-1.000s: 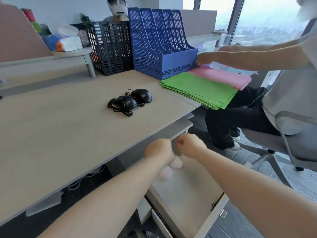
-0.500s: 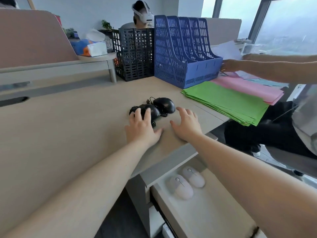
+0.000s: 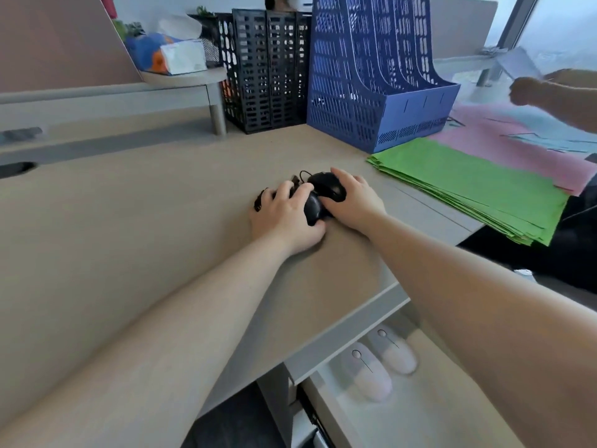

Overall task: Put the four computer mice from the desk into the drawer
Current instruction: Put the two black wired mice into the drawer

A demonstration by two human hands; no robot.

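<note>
Two black wired mice lie side by side on the wooden desk (image 3: 129, 237). My left hand (image 3: 286, 218) covers the nearer black mouse (image 3: 312, 208), fingers wrapped over it and its bundled cord. My right hand (image 3: 352, 200) is closed around the farther black mouse (image 3: 326, 185). Both mice still rest on the desk top. Below the desk edge, the drawer (image 3: 403, 412) stands open, and two white mice (image 3: 368, 371) (image 3: 395, 352) lie next to each other at its back.
A blue file rack (image 3: 371, 76) and a black file rack (image 3: 265, 69) stand at the back of the desk. Green paper (image 3: 468, 185) and pink paper (image 3: 504, 140) lie to the right. Another person's hand (image 3: 529, 88) holds a sheet at far right.
My hands left the drawer, where the two white mice now lie, rose to the desk top and closed over the two black mice. The other person's hand lifted a sheet.
</note>
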